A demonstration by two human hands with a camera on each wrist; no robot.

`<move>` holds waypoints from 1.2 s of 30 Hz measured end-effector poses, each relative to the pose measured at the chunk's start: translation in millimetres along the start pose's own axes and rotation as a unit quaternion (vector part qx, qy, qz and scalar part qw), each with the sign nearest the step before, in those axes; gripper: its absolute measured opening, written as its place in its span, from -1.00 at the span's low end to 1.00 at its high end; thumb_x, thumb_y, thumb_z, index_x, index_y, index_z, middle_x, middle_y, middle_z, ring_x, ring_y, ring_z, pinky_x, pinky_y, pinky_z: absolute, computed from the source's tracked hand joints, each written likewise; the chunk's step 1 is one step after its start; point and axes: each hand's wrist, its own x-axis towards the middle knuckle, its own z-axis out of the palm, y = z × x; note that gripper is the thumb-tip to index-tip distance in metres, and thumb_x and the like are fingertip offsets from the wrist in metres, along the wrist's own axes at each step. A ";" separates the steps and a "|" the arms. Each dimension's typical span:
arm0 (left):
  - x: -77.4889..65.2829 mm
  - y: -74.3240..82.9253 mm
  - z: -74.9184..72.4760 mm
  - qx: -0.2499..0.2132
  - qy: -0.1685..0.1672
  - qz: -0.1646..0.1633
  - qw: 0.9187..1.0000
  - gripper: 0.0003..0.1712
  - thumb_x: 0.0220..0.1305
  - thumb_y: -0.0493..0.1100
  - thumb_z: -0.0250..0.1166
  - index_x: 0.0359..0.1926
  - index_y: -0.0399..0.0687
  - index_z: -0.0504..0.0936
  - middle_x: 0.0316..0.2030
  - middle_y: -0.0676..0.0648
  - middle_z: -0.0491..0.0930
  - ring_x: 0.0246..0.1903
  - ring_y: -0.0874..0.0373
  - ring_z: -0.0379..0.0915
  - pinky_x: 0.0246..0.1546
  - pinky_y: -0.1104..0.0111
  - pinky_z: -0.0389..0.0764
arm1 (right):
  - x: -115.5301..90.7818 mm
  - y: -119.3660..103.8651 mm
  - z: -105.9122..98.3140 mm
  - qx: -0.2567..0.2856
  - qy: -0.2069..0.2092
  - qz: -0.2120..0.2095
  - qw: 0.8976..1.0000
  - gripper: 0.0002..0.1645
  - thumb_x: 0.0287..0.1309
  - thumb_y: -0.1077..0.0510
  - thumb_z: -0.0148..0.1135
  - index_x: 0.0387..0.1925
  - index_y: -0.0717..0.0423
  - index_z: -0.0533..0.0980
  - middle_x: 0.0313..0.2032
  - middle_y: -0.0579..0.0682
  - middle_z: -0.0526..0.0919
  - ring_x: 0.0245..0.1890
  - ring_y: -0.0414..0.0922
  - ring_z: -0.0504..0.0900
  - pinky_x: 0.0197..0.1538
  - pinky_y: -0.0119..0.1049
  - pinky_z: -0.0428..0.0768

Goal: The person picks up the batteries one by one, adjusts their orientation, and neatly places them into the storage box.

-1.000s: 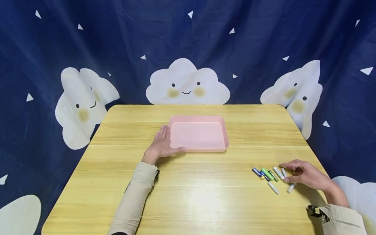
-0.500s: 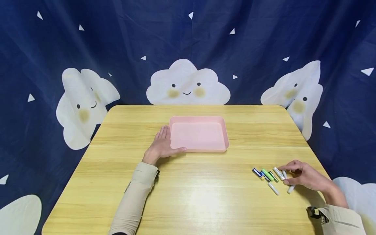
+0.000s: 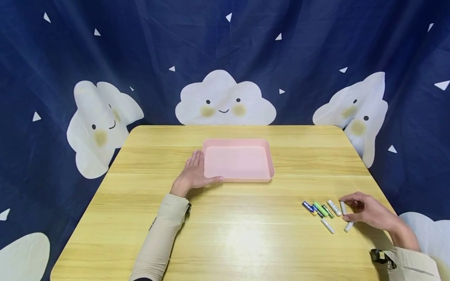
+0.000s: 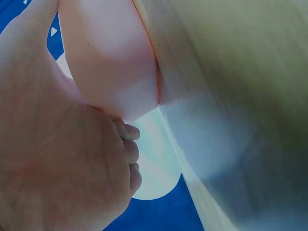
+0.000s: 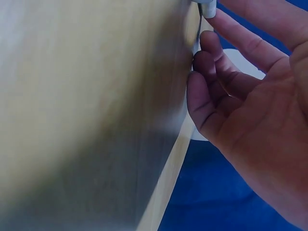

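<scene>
A shallow pink tray stands toward the back of the wooden table. My left hand lies against its left side with straight fingers, the thumb along the front rim; in the left wrist view the palm faces the tray's wall. At the right, my right hand pinches a white battery end to end between thumb and index finger. In the right wrist view only one end of this battery shows. Another white battery lies partly under the thumb.
Left of the right hand lie a patterned white battery, a green battery, a blue battery, a plain white battery and a few darker ones. A dark blue curtain with clouds hangs behind the table.
My right hand has shifted slightly right, and the pinched white battery has moved away from the patterned one. The left hand and tray have stayed put.
</scene>
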 end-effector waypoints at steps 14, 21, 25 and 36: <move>-5.5 3.3 -4.1 -0.004 0.001 0.010 1.000 0.63 0.05 0.76 0.09 0.62 -0.36 -0.39 0.65 -0.35 -0.41 0.67 -0.20 -0.53 0.67 -0.09 -0.23 | -2.6 -0.5 0.5 -0.032 0.018 0.021 0.999 -0.54 -0.02 0.29 0.59 -0.04 0.33 0.65 -0.36 -0.12 0.50 -0.40 -0.32 0.36 -0.41 -0.45 0.32; -1.7 1.6 -1.3 -0.005 0.002 0.009 1.000 0.63 0.04 0.76 0.09 0.62 -0.35 -0.36 0.66 -0.34 -0.40 0.67 -0.19 -0.53 0.67 -0.07 -0.22 | 0.1 -6.3 -3.1 -0.047 0.058 0.007 0.997 -0.58 -0.07 0.28 0.63 -0.11 0.25 0.68 -0.43 -0.10 0.43 -0.42 -0.30 0.34 -0.43 -0.45 0.27; -0.9 0.8 -0.6 -0.011 0.006 0.008 1.000 0.63 0.04 0.75 0.12 0.63 -0.35 -0.35 0.66 -0.34 -0.39 0.67 -0.19 -0.51 0.67 -0.07 -0.21 | 4.0 -14.2 -9.4 -0.055 0.067 -0.010 0.996 -0.58 -0.06 0.26 0.63 -0.10 0.23 0.69 -0.47 -0.08 0.37 -0.45 -0.26 0.32 -0.45 -0.42 0.24; -0.9 -0.1 -1.7 -0.018 0.005 0.007 1.000 0.66 0.01 0.77 0.12 0.62 -0.33 -0.40 0.66 -0.33 -0.43 0.67 -0.18 -0.56 0.68 -0.06 -0.27 | 26.7 -40.3 -17.8 -0.038 0.091 -0.032 0.995 -0.56 0.01 0.26 0.60 -0.02 0.21 0.69 -0.55 -0.08 0.29 -0.59 -0.30 0.24 -0.56 -0.35 0.23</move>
